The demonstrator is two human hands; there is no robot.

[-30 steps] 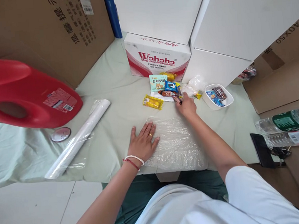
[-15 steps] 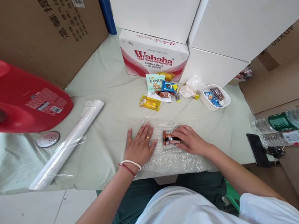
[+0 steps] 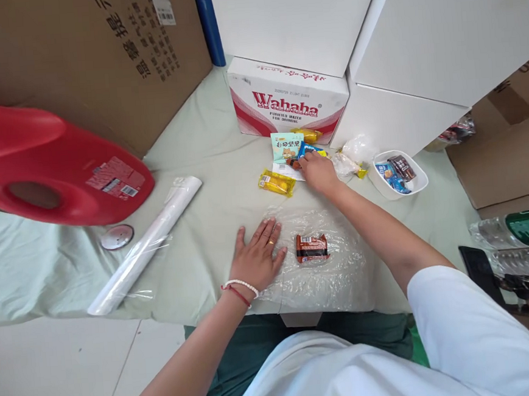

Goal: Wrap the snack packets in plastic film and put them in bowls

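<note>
My left hand (image 3: pixel 256 256) lies flat with fingers spread on the left edge of a clear plastic sheet (image 3: pixel 339 271) spread over the pale green cloth. A small brown snack packet (image 3: pixel 311 247) rests on the sheet just right of that hand. My right hand (image 3: pixel 318 172) reaches forward onto a pile of snack packets, fingers curled over a blue packet (image 3: pixel 307 149); I cannot see whether it grips it. A teal snack bag (image 3: pixel 283 146) and a yellow packet (image 3: pixel 276 182) lie beside it.
A white bowl (image 3: pixel 416 186) with wrapped snacks sits to the right. A Wahaha carton (image 3: pixel 287 101) and white boxes stand behind. A red jug (image 3: pixel 37 167), a round lid (image 3: pixel 117 237) and a roll of film (image 3: pixel 147 245) lie left. Water bottles (image 3: pixel 518 227) and a phone (image 3: pixel 479 266) are at the right edge.
My right hand carried the brown packet from the pile to the plastic sheet, let it go there, and has reached back to the pile. My left hand stayed flat on the sheet.
</note>
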